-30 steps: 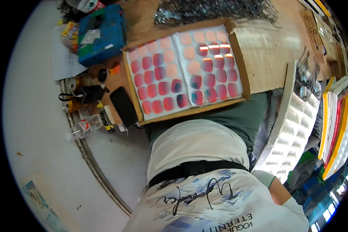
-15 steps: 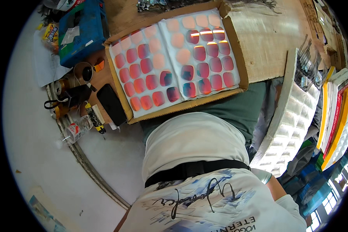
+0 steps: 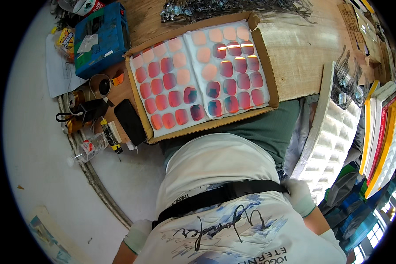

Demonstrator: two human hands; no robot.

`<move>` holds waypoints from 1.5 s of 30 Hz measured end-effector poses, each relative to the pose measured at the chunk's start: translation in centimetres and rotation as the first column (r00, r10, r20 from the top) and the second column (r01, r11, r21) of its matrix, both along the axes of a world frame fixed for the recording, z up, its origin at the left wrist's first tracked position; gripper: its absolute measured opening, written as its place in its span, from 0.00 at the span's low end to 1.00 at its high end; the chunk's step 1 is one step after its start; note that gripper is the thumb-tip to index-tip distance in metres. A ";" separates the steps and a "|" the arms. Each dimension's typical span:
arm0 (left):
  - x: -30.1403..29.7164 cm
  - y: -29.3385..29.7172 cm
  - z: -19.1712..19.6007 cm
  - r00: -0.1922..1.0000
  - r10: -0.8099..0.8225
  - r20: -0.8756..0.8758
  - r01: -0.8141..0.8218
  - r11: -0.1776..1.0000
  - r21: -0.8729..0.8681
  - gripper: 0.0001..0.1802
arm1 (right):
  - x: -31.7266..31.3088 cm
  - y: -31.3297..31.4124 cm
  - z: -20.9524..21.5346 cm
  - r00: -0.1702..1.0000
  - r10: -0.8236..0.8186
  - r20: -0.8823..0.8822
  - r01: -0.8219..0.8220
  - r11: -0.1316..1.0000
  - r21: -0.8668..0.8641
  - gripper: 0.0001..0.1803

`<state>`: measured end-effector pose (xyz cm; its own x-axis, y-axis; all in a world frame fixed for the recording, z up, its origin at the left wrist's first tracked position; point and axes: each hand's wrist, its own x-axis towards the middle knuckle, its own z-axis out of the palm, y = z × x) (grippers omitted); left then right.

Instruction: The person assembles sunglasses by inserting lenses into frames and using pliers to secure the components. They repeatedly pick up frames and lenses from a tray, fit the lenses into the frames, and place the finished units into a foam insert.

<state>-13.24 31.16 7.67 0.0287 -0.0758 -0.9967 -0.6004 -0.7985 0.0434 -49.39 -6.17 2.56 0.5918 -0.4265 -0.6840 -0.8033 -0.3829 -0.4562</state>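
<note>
Both my hands wear pale gloves with greenish cuffs and are down at my waist. My right hand [image 3: 300, 196] is at the right end of a black belt [image 3: 233, 190] with a buckle, its fingers curled against the strap. At the belt's left end is my left hand [image 3: 139, 232], its fingers mostly hidden beside my shirt. Beyond my lap, a shallow cardboard box [image 3: 274, 83] lies tilted on the table edge. Inside it, red, pink and bluish tinted lenses [image 3: 169, 80] lie in rows on white padding [image 3: 192, 57].
A blue case [image 3: 102, 42], black phone [image 3: 129, 121], cans [image 3: 76, 99] and plastic bottle [image 3: 90, 147] stand left. Thin metal eyeglass frames [image 3: 233, 11] are heaped behind the box. At right, a white foam tray [image 3: 325, 141] holds more frames, beside stacked yellow-edged trays [image 3: 385, 141].
My left hand has come into view at the belt's left side. My right hand has moved up to the belt's right end. The belt's left end now sits lower and further left.
</note>
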 end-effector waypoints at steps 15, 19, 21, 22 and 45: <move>-0.2 -3.5 -1.5 0.966 0.257 -0.021 -0.165 0.556 -0.815 0.16 | 3.8 -6.0 4.3 0.927 -0.006 0.375 -0.140 0.922 0.361 0.09; 1.8 -5.4 -1.2 0.991 0.121 -0.048 -0.106 0.536 -0.838 0.16 | 4.6 -7.4 6.8 0.935 0.209 0.287 -0.275 0.937 0.214 0.08; 2.5 -6.2 -0.5 0.996 0.056 -0.064 -0.085 0.620 -0.780 0.16 | 4.0 -7.8 7.6 0.928 0.292 0.232 -0.332 0.930 0.159 0.08; 2.7 -6.6 0.0 0.997 0.019 -0.075 -0.069 0.664 -0.745 0.17 | 4.0 -7.9 7.9 0.916 0.314 0.248 -0.353 0.926 0.133 0.08; 2.1 -16.3 0.2 0.832 0.283 -0.478 -0.555 0.431 -0.712 0.16 | 17.9 -5.8 7.9 0.523 0.464 0.715 -0.356 0.881 -0.311 0.19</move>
